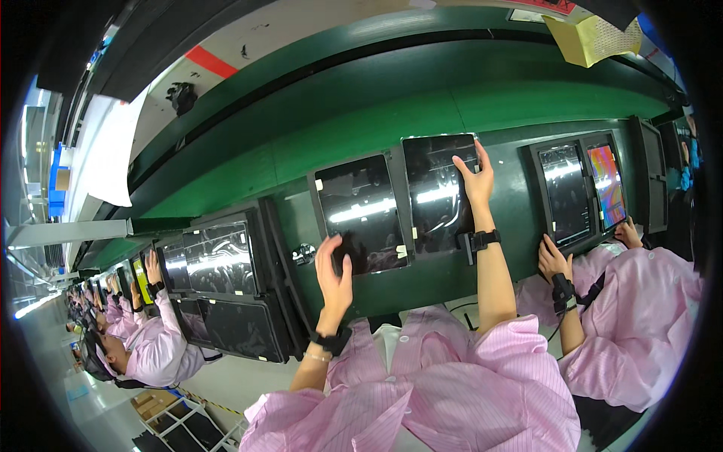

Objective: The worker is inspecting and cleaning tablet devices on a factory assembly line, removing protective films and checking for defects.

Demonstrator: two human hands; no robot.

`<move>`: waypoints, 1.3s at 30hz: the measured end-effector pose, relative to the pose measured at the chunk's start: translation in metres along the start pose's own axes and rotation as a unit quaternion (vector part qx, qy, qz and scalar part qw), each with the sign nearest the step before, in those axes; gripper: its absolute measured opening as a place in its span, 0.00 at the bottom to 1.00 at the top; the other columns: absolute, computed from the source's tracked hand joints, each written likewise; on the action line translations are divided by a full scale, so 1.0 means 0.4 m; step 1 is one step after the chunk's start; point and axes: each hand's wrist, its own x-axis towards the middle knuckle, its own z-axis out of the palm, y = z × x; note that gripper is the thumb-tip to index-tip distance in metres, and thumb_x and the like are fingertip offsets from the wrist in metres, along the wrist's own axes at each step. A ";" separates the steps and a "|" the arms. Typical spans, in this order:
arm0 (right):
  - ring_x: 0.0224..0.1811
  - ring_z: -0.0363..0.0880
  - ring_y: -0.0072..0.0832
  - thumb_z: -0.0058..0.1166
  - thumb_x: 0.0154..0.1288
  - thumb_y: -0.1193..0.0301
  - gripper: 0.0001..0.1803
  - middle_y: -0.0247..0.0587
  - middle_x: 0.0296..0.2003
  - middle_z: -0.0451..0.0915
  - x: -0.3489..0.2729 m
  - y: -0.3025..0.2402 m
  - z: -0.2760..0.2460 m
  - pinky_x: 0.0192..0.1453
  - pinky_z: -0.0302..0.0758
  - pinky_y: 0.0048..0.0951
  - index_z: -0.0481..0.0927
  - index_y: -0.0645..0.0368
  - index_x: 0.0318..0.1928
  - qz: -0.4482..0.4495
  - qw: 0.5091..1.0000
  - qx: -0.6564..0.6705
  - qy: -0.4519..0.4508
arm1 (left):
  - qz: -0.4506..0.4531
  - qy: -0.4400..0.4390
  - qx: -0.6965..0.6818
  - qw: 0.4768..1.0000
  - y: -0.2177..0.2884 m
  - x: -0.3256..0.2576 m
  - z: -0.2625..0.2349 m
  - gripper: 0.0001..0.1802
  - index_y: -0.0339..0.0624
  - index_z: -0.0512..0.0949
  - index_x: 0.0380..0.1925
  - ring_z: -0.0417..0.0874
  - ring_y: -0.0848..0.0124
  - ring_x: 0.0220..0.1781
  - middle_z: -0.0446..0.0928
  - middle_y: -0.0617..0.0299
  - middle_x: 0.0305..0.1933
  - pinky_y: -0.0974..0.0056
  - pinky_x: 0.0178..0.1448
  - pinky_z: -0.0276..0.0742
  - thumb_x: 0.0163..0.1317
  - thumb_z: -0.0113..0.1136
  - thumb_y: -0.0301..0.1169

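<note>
Two dark tablet screens lie side by side in a black tray in front of me: a left tablet and a right tablet. Pale tabs stick to their edges, and light streaks reflect across both. My left hand is at the left tablet's lower left corner, fingers curved and thumb apart, holding nothing. At the upper right edge of the right tablet is my right hand, with thumb over the glass and fingers stretched along the edge. Black bands circle both wrists.
Stacked black trays with film-covered tablets stand to my left. On my right, a co-worker's hand touches another tray holding a dark tablet and a lit colourful one. A green conveyor surface runs beyond. A yellow box sits at far right.
</note>
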 end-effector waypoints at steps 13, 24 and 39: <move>0.52 0.75 0.34 0.67 0.48 0.65 0.36 0.46 0.51 0.75 -0.018 0.017 -0.011 0.57 0.68 0.30 0.68 0.61 0.58 -0.034 0.999 0.003 -0.008 | -0.132 0.017 0.036 0.990 -0.104 -0.143 -0.088 0.23 0.40 0.65 0.54 0.69 0.59 0.56 0.66 0.52 0.53 0.59 0.53 0.69 0.56 0.56 0.25; 0.61 0.58 0.45 0.64 0.49 0.62 0.36 0.48 0.55 0.68 -0.201 -0.126 -0.079 0.63 0.55 0.41 0.66 0.59 0.58 -0.217 0.950 -0.223 0.006 | -0.311 -0.084 -0.183 0.929 -0.188 -0.209 -0.043 0.36 0.30 0.53 0.58 0.79 0.63 0.43 0.74 0.46 0.45 0.64 0.45 0.75 0.56 0.60 0.33; 0.69 0.45 0.45 0.54 0.57 0.56 0.29 0.36 0.65 0.55 -0.165 -0.099 0.133 0.65 0.38 0.65 0.67 0.37 0.60 -0.287 0.855 -0.417 -0.112 | -0.238 -0.066 -0.307 0.919 -0.149 0.141 0.100 0.43 0.29 0.43 0.65 0.74 0.66 0.55 0.74 0.49 0.53 0.67 0.55 0.69 0.61 0.56 0.39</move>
